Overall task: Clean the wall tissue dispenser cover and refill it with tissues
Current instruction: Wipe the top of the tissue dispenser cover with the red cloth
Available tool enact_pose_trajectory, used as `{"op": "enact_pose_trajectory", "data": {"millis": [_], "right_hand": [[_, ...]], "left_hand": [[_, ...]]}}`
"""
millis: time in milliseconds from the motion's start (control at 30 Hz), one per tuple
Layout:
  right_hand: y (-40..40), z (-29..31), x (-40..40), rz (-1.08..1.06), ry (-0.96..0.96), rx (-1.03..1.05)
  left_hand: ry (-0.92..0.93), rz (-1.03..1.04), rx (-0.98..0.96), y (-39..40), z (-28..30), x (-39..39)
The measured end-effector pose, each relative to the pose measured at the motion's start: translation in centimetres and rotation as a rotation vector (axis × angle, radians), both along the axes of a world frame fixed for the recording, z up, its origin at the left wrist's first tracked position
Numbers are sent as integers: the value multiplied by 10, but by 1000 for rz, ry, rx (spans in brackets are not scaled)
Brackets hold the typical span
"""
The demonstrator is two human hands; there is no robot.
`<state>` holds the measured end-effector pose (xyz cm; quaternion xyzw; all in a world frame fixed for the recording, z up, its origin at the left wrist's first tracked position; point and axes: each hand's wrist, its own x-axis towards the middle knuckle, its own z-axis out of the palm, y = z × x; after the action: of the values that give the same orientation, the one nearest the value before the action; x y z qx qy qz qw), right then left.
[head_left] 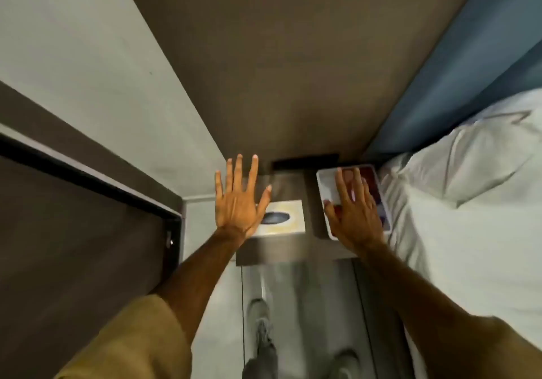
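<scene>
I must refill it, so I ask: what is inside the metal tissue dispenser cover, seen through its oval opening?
Through the oval opening of the tissue dispenser cover only a dark bluish blur shows; no tissue sticks out. The left hand covers its left edge.

Views: 1, head-worn, wide-angle.
Position: at the person's head, above both outstretched arms.
Facing: forward and steeply down along a brown wall (293,70), toward the floor (308,290).
Centre of frame: metal tissue dispenser (281,220) on the wall, seen from above, its top opening toward the lens.
Nearness: arm's reach; left hand (239,199) and right hand (353,211) sit mid-frame, sleeves at the bottom corners.
Left edge: pale wall and dark door frame (88,173), bent by the lens.
Right edge: bed (469,202) with white bedding, blue panel above.
Bottom: person's shoes (259,317), blurred.
Shared area: none, only 1 view.
</scene>
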<state>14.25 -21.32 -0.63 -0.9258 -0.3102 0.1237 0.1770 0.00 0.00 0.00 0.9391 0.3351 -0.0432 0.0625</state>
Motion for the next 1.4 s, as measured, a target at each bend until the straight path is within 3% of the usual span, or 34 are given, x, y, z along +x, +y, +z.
{"op": "enact_pose_trajectory", "data": {"millis": [167,300,467,733,900,1000,1167,1267,1400], "right_hand": [[-15,-161,-21,-162,266,-125],[-13,-265,5,-185,291,-113],[-8,-342,45,-272,266,-98],[-13,-374,62,-248,254,-245],[-4,-378,72,-226,116,-270],[1,-372,71,-278,99,-207],[15,-330,55,-409,29,82],[32,-306,26,-360,122,231],[63,-315,-8,-231,208,130]], "left_hand": [[160,-27,-85,6,-175,-41],[183,-119,-58,17,-291,-59],[131,-33,-38,40,-375,-51],[62,25,-57,43,-407,-46],[41,37,-44,41,-410,-45],[61,18,-27,44,-408,-46],[103,-46,-38,57,-397,-43],[114,-49,-42,58,-389,-41],[84,-10,-86,63,-392,-28]]}}
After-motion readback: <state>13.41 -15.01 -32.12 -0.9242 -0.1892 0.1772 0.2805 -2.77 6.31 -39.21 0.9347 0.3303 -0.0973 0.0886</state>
